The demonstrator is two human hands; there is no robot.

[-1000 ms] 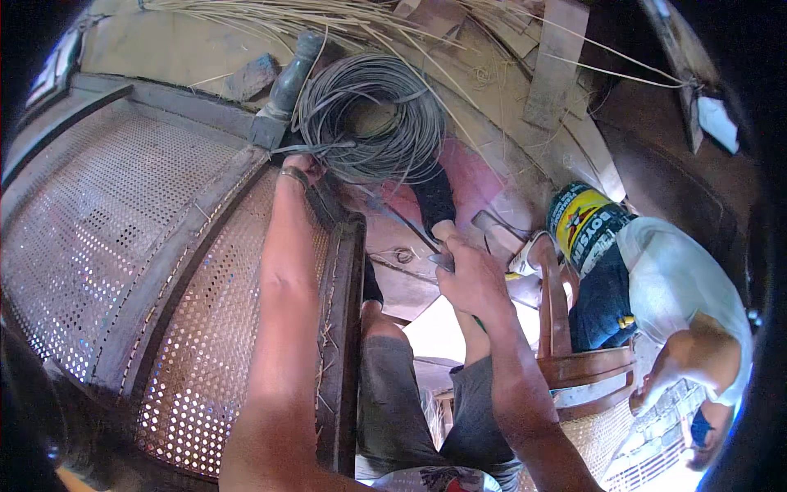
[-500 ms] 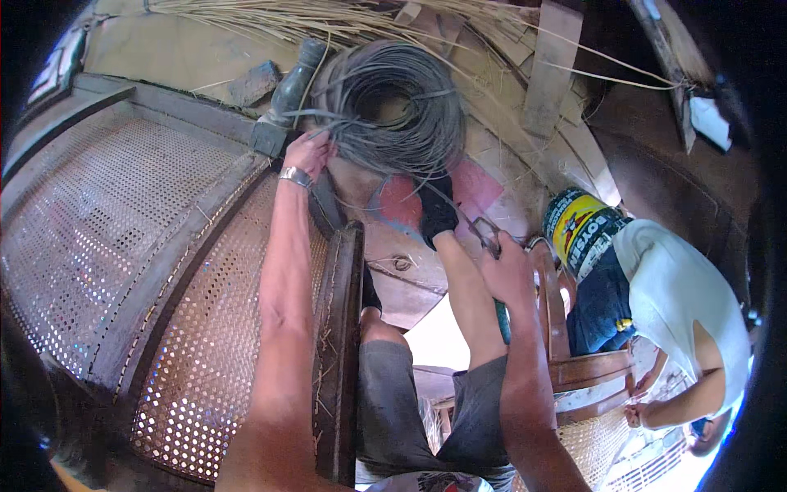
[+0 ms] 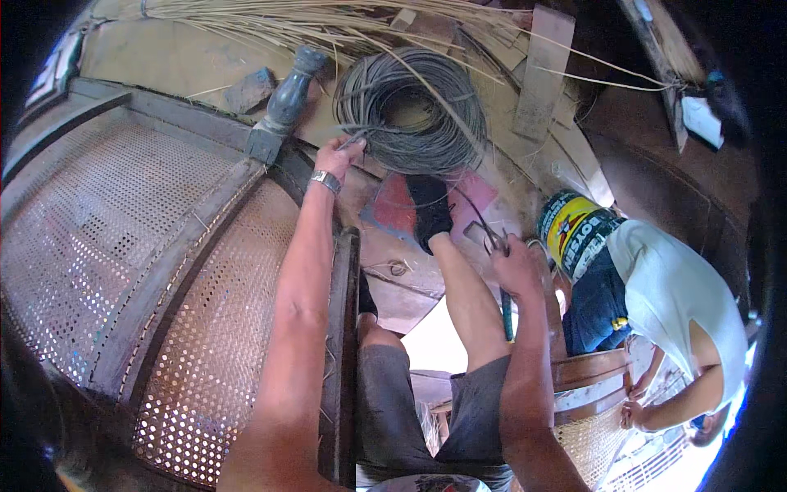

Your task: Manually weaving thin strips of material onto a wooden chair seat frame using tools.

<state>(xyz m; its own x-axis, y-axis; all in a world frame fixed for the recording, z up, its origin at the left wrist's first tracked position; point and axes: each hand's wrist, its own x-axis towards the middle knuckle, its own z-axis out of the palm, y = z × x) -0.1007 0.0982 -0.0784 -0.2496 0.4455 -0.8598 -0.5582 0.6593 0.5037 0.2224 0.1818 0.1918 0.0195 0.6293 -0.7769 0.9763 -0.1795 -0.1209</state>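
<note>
My left hand [image 3: 340, 157], with a watch at the wrist, pinches a thin dark strand beside a thick coil of grey strand [image 3: 359, 94]. The coil lies on the floor ahead of me. My right hand [image 3: 518, 266] is closed around a dark metal hand tool [image 3: 493, 239] with looped handles, seemingly scissors; its exact kind is hard to make out. A thin strand curves between the coil and the tool. My foot in a dark sock [image 3: 429, 209] rests just below the coil. Left of my left arm stands a dark wooden frame with woven cane panels [image 3: 209, 320].
A turned wooden leg [image 3: 288, 98] rises at the frame's far corner. Long pale cane strips [image 3: 270, 23] spread along the back, near a wooden board [image 3: 544, 74]. At right, a person in a white shirt [image 3: 676, 303] bends over another cane piece, beside a dark-and-yellow bucket [image 3: 570, 230].
My left hand has moved right, away from the wooden leg, holding the strand. My right hand with the tool has shifted slightly right and down.
</note>
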